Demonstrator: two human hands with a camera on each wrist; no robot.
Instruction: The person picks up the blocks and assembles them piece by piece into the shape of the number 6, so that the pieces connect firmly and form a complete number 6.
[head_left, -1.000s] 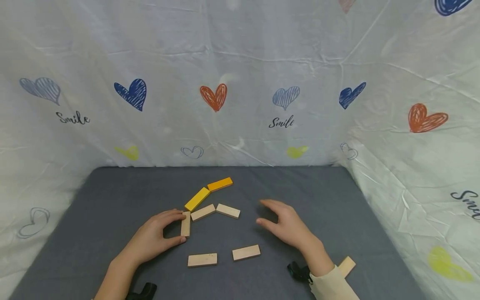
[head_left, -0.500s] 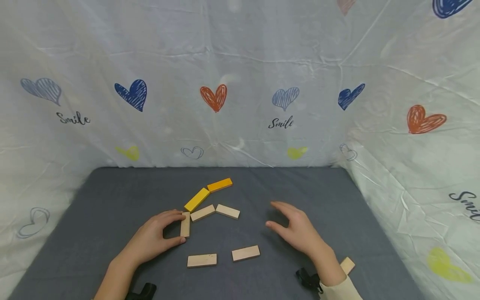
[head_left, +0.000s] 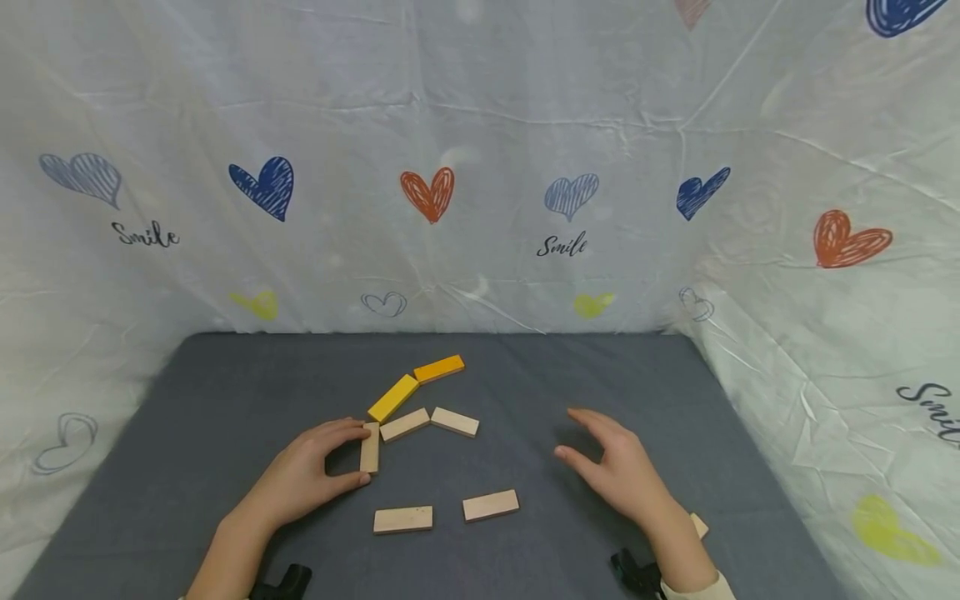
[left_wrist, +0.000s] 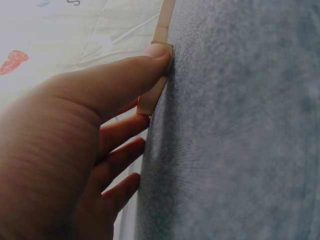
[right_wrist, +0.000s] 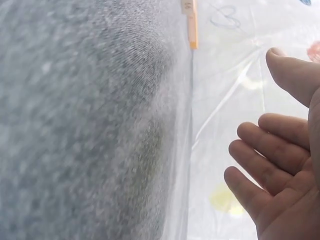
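My left hand (head_left: 303,473) pinches a plain wooden block (head_left: 370,450) by its two short ends, thumb at the near end and a finger at the far end. That block lies on the grey cloth, its far end close to a yellow block (head_left: 393,398) and to another plain block (head_left: 405,425). In the left wrist view the thumb (left_wrist: 135,70) presses against wood at the cloth's surface. My right hand (head_left: 618,467) hovers over the right side of the cloth with fingers apart and nothing in them; the right wrist view shows its bare palm (right_wrist: 295,195).
An orange-yellow block (head_left: 439,369) continues the line behind the yellow one. One plain block (head_left: 455,422) slants to the right. Two more, a left block (head_left: 402,520) and a right block (head_left: 491,506), lie nearer. Another block (head_left: 699,525) is partly hidden by the right forearm.
My right hand has moved to the right and slightly nearer, away from the blocks, and its forearm now covers more of the far-right block. The left hand stays on its block.
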